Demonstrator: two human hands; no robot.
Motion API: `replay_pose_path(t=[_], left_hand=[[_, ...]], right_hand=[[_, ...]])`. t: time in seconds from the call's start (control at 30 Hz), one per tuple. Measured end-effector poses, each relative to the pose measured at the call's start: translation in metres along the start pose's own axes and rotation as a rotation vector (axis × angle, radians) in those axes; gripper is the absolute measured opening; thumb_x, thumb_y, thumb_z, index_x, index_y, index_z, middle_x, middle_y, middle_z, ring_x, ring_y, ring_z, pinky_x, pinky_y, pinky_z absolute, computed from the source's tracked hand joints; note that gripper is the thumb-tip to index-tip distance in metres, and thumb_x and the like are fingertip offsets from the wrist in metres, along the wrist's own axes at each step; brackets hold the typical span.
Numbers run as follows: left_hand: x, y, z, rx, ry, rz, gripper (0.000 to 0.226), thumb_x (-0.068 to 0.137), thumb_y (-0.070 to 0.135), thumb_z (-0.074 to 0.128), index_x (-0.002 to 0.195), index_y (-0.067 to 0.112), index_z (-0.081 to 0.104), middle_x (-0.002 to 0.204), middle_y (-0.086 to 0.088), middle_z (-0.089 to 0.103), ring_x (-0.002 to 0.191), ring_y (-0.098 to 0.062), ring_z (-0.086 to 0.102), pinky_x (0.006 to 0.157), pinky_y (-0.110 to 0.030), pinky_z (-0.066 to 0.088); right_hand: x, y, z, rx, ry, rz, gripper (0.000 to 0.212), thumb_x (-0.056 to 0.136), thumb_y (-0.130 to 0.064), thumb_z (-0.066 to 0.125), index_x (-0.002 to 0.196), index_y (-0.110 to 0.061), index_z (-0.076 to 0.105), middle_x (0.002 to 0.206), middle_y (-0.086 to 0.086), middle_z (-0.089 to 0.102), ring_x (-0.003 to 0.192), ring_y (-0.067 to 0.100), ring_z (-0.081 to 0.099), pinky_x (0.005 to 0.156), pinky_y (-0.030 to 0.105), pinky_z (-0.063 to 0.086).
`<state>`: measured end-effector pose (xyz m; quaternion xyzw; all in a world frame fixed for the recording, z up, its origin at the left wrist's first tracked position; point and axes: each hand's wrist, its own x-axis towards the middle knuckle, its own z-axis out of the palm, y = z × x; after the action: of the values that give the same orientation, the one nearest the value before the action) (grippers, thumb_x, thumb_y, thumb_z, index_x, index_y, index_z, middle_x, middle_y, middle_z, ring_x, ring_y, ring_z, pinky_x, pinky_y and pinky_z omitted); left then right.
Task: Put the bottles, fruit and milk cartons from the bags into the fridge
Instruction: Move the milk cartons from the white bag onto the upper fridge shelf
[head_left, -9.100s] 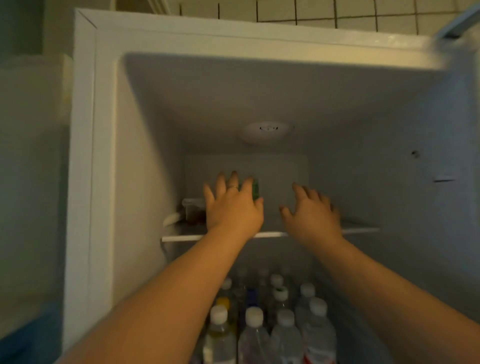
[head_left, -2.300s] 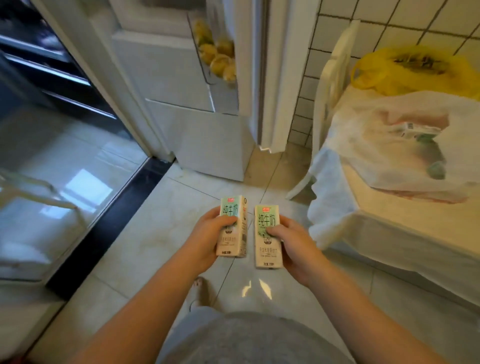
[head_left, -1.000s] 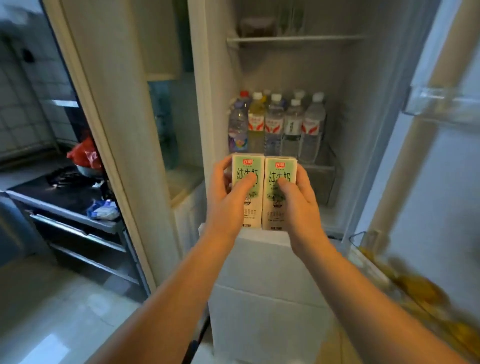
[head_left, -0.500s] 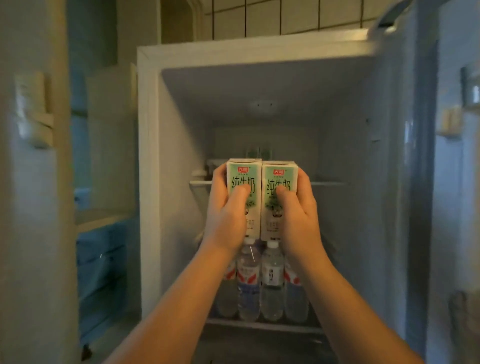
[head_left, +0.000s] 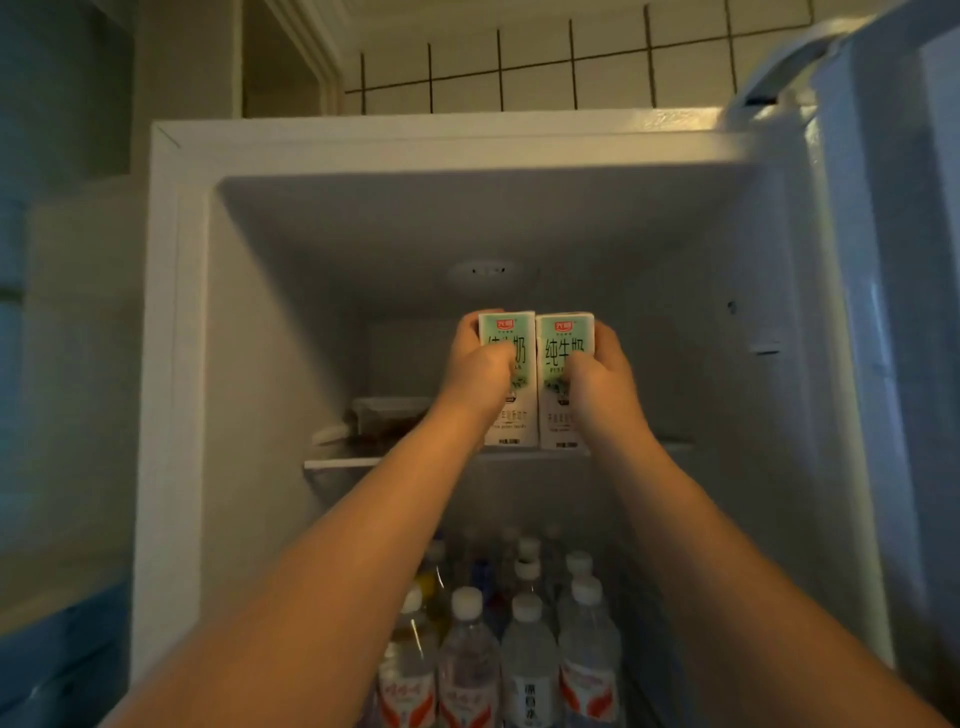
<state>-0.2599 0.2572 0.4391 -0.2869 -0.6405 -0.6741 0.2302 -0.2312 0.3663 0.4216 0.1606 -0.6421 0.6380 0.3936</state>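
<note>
The two cartons are now sitting higher and deeper in the open fridge (head_left: 171, 312) than half a second ago, upright and touching side by side at the front of the upper shelf (head_left: 343, 461). The left hand (head_left: 480, 379) is gripping the left milk carton (head_left: 511, 423) and the right hand (head_left: 597, 387) is gripping the right milk carton (head_left: 563, 338), fingers curling round each. Capped water bottles (head_left: 524, 649) are crowding the level below, and a clear container (head_left: 387, 413) is sitting at the shelf's left.
</note>
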Motion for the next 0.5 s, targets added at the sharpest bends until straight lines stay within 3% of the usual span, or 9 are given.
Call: replay_pose_path(t=[0.17, 0.27, 0.37, 0.5], left_hand=[[0.035, -0.021, 0.012, 0.014, -0.145, -0.103, 0.072, 0.083, -0.013, 0.045, 0.142, 0.026, 0.036, 0.106, -0.010, 0.064, 0.092, -0.024, 0.068, 0.069, -0.037, 0.056], [0.052, -0.033, 0.018, 0.065, -0.223, -0.127, 0.082, 0.078, -0.018, 0.044, 0.145, 0.028, 0.036, 0.112, -0.017, 0.065, 0.101, -0.033, 0.067, 0.080, -0.048, 0.059], [0.072, -0.042, 0.013, 0.124, -0.337, -0.178, 0.068, 0.077, -0.018, 0.046, 0.135, 0.017, 0.050, 0.114, -0.018, 0.066, 0.105, -0.033, 0.067, 0.088, -0.054, 0.058], [0.100, -0.035, -0.006, 0.423, -0.567, -0.185, 0.032, 0.086, -0.006, 0.062, 0.108, 0.017, 0.060, 0.105, -0.008, 0.071, 0.098, -0.023, 0.070, 0.081, -0.038, 0.060]], right_hand=[[0.028, 0.018, -0.012, -0.124, -0.002, 0.088, 0.035, 0.093, 0.000, 0.039, 0.120, -0.020, 0.049, 0.099, -0.001, 0.066, 0.084, 0.014, 0.064, 0.064, 0.030, 0.048], [0.043, 0.029, -0.020, -0.162, -0.019, 0.152, 0.030, 0.095, 0.000, 0.042, 0.117, -0.018, 0.052, 0.102, 0.007, 0.068, 0.086, 0.022, 0.067, 0.071, 0.037, 0.054], [0.054, 0.040, -0.026, -0.250, -0.103, 0.207, 0.035, 0.092, 0.003, 0.047, 0.118, -0.019, 0.051, 0.108, 0.008, 0.068, 0.095, 0.027, 0.068, 0.087, 0.050, 0.056], [0.060, 0.043, -0.035, -0.480, -0.263, 0.254, 0.030, 0.092, 0.003, 0.050, 0.105, -0.023, 0.058, 0.104, 0.002, 0.068, 0.101, 0.024, 0.065, 0.093, 0.045, 0.053]])
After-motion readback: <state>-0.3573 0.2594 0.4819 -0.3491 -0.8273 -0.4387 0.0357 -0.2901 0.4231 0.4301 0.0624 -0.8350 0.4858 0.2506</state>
